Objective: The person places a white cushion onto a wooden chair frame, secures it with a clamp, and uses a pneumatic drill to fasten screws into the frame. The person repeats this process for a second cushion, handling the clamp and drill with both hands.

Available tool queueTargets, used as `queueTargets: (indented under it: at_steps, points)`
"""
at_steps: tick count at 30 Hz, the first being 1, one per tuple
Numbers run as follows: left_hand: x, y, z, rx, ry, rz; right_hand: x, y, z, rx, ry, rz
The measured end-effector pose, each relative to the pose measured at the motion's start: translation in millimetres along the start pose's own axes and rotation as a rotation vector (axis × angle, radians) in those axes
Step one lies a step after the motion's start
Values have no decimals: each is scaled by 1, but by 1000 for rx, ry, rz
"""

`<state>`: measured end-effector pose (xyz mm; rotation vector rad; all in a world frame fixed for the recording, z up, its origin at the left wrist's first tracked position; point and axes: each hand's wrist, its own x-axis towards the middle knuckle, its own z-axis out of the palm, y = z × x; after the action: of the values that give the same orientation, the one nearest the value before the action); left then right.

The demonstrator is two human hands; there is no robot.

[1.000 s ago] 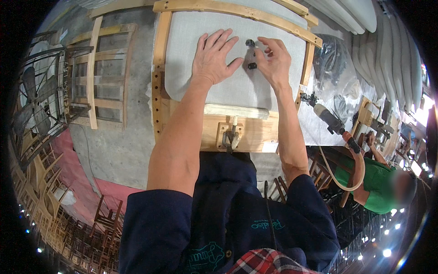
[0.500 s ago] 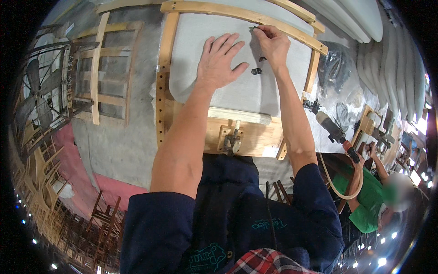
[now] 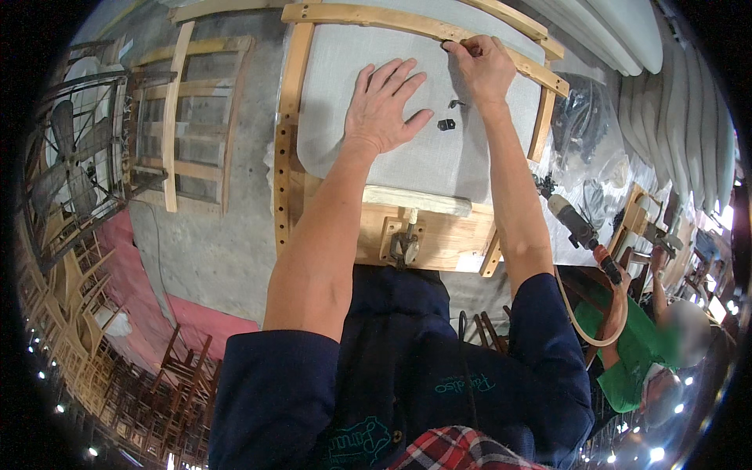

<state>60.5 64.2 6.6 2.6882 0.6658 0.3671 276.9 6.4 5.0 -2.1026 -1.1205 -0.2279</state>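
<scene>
Pale wood was seen well to the left of both hands, in a slatted frame point(image 3: 177, 110) laid on the floor. Closer in, a wooden jig point(image 3: 368, 16) was set around a grey panel point(image 3: 423, 160). On that panel the left hand point(image 3: 384, 110) was laid palm down, with its fingers spread and nothing grasped; its place there had hardly been altered over the last second. Nearer the body than both hands, a clamp point(image 3: 406, 243) was mounted behind a pale bar point(image 3: 419, 201).

Between the hands, a black block point(image 3: 446, 124) and a smaller black piece point(image 3: 457, 103) were left lying loose, touched by neither hand. By contrast, the right hand point(image 3: 487, 69) had been shifted away from them, out to the far bar of the jig. There a small dark piece point(image 3: 448, 45) appeared to be pinched between thumb and fingers; its shape was mostly hidden. By this shift, it was judged, handling had been moved from the middle of the panel to its far edge.

Beyond the right forearm, a power tool point(image 3: 570, 215) was seen, with a co-worker's green sleeve point(image 3: 633, 368) farther right.
</scene>
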Motion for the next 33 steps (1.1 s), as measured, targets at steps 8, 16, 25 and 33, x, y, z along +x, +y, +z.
queueTargets:
  at_steps: [8, 16, 25, 33]
  points:
    - [2, 0, 0, 11, -12, 5, 9, 11, -10, 78, -107, -4]
    - [0, -2, 1, 29, -12, 16, -40, 9, -66, 336, -362, 241]
    - [-1, 0, -2, -43, 5, 8, -58, 4, -78, 223, -402, -25]
    - [1, 1, -1, -18, -18, 8, -39, 68, -74, 600, 178, 849]
